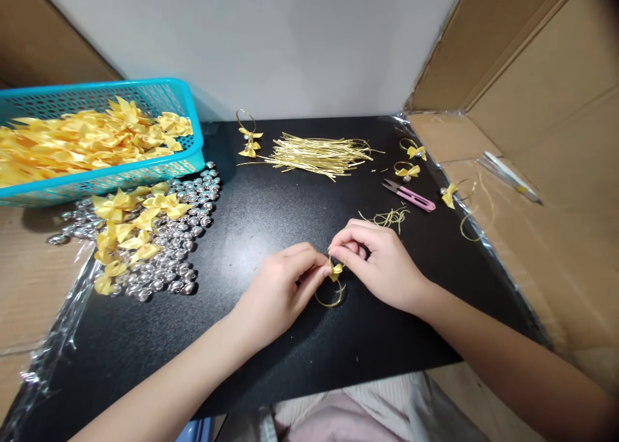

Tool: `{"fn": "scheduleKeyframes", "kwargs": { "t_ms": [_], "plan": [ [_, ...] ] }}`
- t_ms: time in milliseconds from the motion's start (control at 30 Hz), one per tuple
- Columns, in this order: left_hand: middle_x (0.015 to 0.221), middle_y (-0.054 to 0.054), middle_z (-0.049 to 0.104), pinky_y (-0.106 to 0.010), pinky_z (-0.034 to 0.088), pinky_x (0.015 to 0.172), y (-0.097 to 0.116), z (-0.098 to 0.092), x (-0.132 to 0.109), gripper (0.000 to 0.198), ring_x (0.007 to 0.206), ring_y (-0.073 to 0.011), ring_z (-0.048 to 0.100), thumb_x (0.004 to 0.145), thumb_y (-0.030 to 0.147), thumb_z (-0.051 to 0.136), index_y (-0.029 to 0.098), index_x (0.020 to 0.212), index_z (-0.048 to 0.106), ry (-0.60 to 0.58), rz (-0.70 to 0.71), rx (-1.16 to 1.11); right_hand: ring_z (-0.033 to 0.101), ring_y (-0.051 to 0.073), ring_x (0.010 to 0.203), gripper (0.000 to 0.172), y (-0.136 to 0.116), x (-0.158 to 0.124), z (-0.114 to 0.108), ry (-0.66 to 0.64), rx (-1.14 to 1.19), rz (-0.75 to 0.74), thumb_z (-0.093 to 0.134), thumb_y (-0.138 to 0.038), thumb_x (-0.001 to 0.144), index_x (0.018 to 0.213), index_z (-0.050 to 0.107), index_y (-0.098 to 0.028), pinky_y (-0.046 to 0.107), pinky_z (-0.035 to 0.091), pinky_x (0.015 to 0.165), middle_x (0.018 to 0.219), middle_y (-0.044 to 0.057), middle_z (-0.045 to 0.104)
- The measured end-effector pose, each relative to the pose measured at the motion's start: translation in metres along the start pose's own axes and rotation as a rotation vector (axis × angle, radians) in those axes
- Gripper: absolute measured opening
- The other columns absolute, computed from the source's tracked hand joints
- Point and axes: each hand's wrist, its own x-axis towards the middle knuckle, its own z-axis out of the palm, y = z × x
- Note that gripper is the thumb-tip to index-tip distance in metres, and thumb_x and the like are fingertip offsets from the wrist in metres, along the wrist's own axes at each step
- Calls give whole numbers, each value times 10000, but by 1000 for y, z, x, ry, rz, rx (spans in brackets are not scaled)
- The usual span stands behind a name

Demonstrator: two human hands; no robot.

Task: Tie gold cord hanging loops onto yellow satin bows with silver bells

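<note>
Between my hands, over the near middle of the black table, is a yellow ribbon bow [336, 272] with a loop of gold cord [331, 305] hanging below it. The thumb and forefinger of my left hand [285, 287] pinch the bow's left side. My right hand [380, 261] is closed in a pinch on a thin gold cord end just above the bow. Its other fingers curl inward, and the exact fingertip grip is partly hidden. Short gold cord offcuts [391, 218] lie just beyond my right hand.
A blue basket [197, 147] of yellow bows stands at the left. In front lie silver bells [167, 265] with loose bows [116, 205]. Gold cords [322, 153] are bundled at the back. Pink thread snips [411, 196] and several looped bows [409, 171] lie right. Cardboard [546, 107] borders the table.
</note>
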Motion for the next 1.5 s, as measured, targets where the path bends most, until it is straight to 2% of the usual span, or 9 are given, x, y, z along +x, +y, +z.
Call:
{"fn": "scheduleKeyframes", "kwargs": {
  "t_ms": [167,333,467,533,767,900,1133,1300,1500],
  "plan": [
    [683,-18,665,-236,431,590,2,-3,-2,163,608,-129,581,898,188,572,156,778,679,155,-115,53,452,83,574,134,-3,-2,0,-12,61,46,616,-146,856,725,633,-170,217,380,525,657,-36,481],
    [657,-15,670,-237,432,568,1,-2,-1,173,578,-132,581,884,181,568,164,746,672,203,-148,101,478,92,583,138,-10,-7,1,-80,111,50,610,-132,843,713,624,-174,224,415,552,651,-30,500],
    [666,-14,654,-224,435,566,-2,0,0,149,592,-128,585,868,129,563,164,747,643,162,-74,135,522,100,614,149,-14,-10,-1,-166,141,-20,614,-125,838,697,617,-175,239,443,608,659,-22,534],
    [665,-6,631,-208,423,545,-3,2,0,153,581,-117,572,872,110,554,164,745,621,114,-21,141,536,104,628,140,-14,-11,-1,-136,157,-33,613,-129,839,708,623,-177,246,451,629,668,-19,549],
    [739,-16,612,-206,466,610,-3,9,-4,140,659,-120,589,926,118,508,152,831,605,-31,140,153,545,110,596,98,-8,-4,2,28,301,223,619,-193,813,717,625,-173,250,465,586,648,-13,577],
    [768,-25,632,-217,485,657,-4,9,-6,121,700,-126,601,924,107,516,157,853,601,-15,189,140,461,84,489,104,-7,-2,1,29,366,335,633,-243,794,724,621,-167,229,416,502,567,-46,515],
    [769,-31,654,-198,495,666,-1,5,-6,105,697,-111,608,890,58,557,152,861,595,121,260,83,435,94,530,168,-4,-3,2,-16,331,382,615,-311,791,733,622,-154,244,360,515,589,-30,493],
    [733,-31,656,-194,469,612,-1,4,-4,98,654,-107,598,879,66,578,138,827,619,200,184,54,408,88,527,144,-7,-5,1,-37,318,326,616,-276,784,703,619,-157,238,351,515,572,-45,448],
    [664,-25,639,-225,435,578,-2,-1,-3,124,584,-112,555,879,138,601,123,775,667,251,-6,52,456,82,563,140,-9,-10,-2,27,172,57,610,-148,793,653,614,-157,228,385,567,589,-37,492]
  ]
}}
